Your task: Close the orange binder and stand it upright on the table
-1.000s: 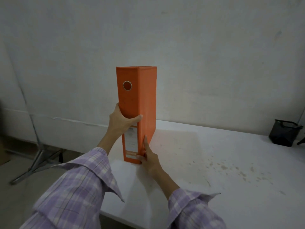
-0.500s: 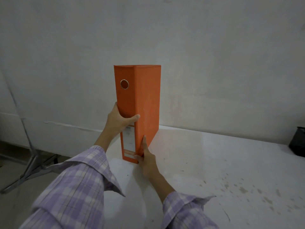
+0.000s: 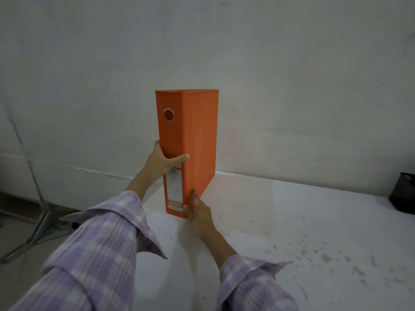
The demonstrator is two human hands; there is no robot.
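Note:
The orange binder (image 3: 197, 135) is closed and stands upright on the white table (image 3: 280, 221), near its back left corner, spine with metal ring hole and label facing me. My left hand (image 3: 162, 162) wraps around the spine at mid height, thumb across the front. My right hand (image 3: 197, 212) grips the binder's lower right front corner, fingers pressed against the cover. The binder's base rests on the table, its far edge close to the wall.
A black mesh container (image 3: 403, 194) sits at the far right of the table. The tabletop is stained with brown spots at the right (image 3: 332, 259). A metal stand's legs (image 3: 42, 223) spread on the floor left of the table. A grey wall rises behind.
The binder has turned slightly, showing more of its right cover. The view shifted, so the black container sits nearer the right edge. Both hands keep their hold.

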